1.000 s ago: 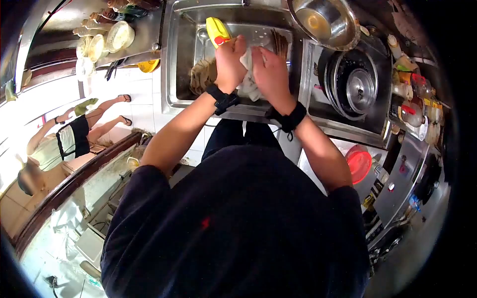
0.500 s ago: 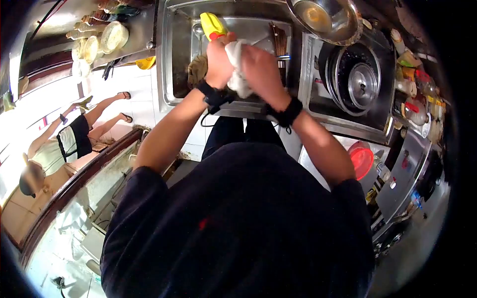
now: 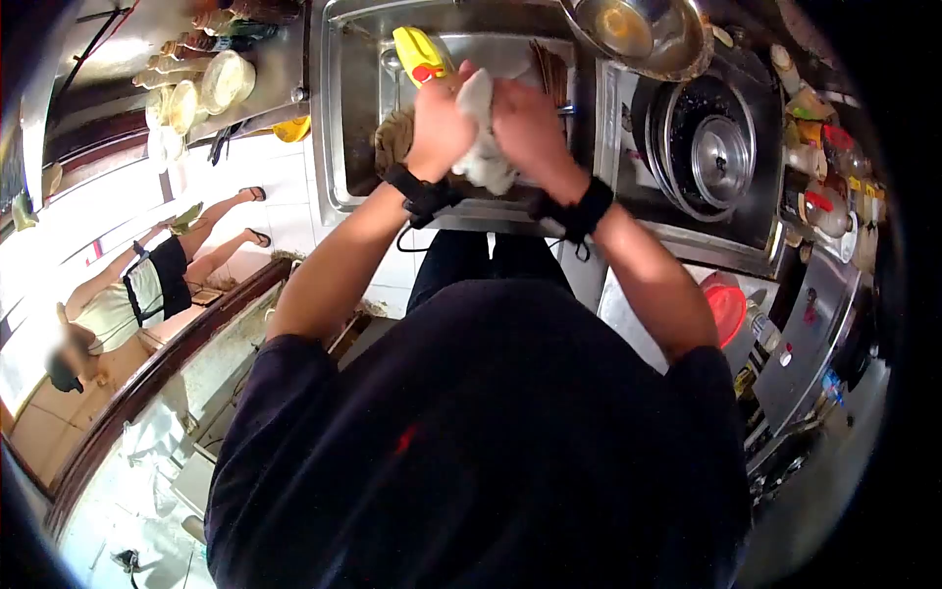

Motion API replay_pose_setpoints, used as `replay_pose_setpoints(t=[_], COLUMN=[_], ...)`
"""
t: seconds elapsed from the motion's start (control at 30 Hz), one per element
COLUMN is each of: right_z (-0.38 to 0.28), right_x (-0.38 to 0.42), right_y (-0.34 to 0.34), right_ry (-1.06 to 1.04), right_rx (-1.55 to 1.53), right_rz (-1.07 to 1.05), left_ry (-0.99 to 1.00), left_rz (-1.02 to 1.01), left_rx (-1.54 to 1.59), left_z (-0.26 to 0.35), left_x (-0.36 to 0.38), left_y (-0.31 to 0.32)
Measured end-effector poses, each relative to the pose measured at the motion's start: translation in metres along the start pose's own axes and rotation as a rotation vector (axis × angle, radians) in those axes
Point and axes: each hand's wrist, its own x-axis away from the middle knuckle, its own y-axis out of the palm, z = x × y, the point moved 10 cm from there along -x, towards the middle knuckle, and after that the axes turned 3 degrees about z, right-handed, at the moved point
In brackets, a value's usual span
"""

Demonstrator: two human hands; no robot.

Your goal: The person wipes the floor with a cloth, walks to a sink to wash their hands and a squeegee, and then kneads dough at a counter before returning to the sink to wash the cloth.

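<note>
A bunched white cloth (image 3: 483, 162) is gripped between my two hands over the left sink basin (image 3: 339, 118). My left hand (image 3: 442, 126) is closed on its left side, and my right hand (image 3: 531, 128) is closed on its right side. Part of the cloth sticks up between the fists and the rest hangs below them. Just beyond my left hand lies a yellow bottle (image 3: 417, 51) with a red cap. A brownish cloth (image 3: 394, 139) rests in the basin left of my left hand. Behind my right hand is a brown bundle (image 3: 549, 74), partly hidden.
Round black and metal pans (image 3: 721, 162) sit in the right basin. A metal bowl (image 3: 677, 44) is at its back edge. A red basin (image 3: 724, 309) stands at the right. Another person (image 3: 123, 309) is at the far left. Containers (image 3: 228, 81) line the left counter.
My right hand has moved slightly right, and the white cloth now stands up between my fists. The other person's arm has shifted.
</note>
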Motion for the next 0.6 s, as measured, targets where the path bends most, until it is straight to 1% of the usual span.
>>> replay_pose_setpoints(t=[0.03, 0.07, 0.1, 0.17, 0.23, 0.3, 0.33, 0.4, 0.43, 0.47, 0.5, 0.53, 0.57, 0.6], right_z=[0.001, 0.005, 0.020, 0.036, 0.026, 0.019, 0.024, 0.014, 0.016, 0.013, 0.014, -0.012, -0.017, -0.024], right_x=[0.006, 0.009, 0.004, -0.007, -0.006, -0.006, -0.005, -0.003, 0.000, 0.004, 0.008, 0.009, 0.010, 0.011], right_y=[0.003, 0.001, -0.008, -0.024, -0.034, -0.036, -0.037, -0.054, -0.052, -0.046, -0.034, -0.038, -0.034, -0.034], right_ry=[0.067, 0.077, 0.133, 0.231, 0.217, 0.162, 0.157, 0.007, 0.005, 0.144, 0.281, 0.019, 0.018, -0.017], right_rx=[-0.038, -0.034, -0.102, -0.244, -0.196, -0.113, -0.110, -0.167, -0.170, -0.262, -0.350, -0.196, -0.197, -0.132], right_rz=[-0.042, -0.044, 0.020, 0.141, 0.152, 0.118, 0.119, 0.321, 0.317, 0.240, 0.161, 0.241, 0.239, 0.255], left_ry=[-0.324, -0.305, -0.301, -0.483, -0.474, -0.323, -0.211, -0.202, -0.200, -0.244, -0.245, -0.222, -0.198, -0.124], left_rz=[-0.050, -0.120, -0.122, -0.151, -0.150, -0.293, -0.336, -0.334, -0.342, -0.356, -0.352, -0.235, -0.121, -0.049], left_rx=[0.115, 0.106, 0.113, 0.142, 0.201, 0.073, 0.022, -0.006, -0.036, -0.114, -0.113, -0.186, -0.259, -0.159], left_z=[-0.020, -0.013, -0.004, -0.006, -0.006, 0.019, 0.019, 0.007, 0.000, 0.006, 0.008, 0.011, 0.019, 0.038], left_x=[0.005, 0.005, 0.002, 0.008, 0.009, 0.010, 0.012, 0.015, 0.019, 0.019, 0.020, 0.016, 0.012, 0.009], left_y=[0.000, 0.002, -0.001, -0.003, -0.003, 0.001, 0.003, 0.000, -0.001, -0.002, 0.002, -0.004, -0.012, -0.016])
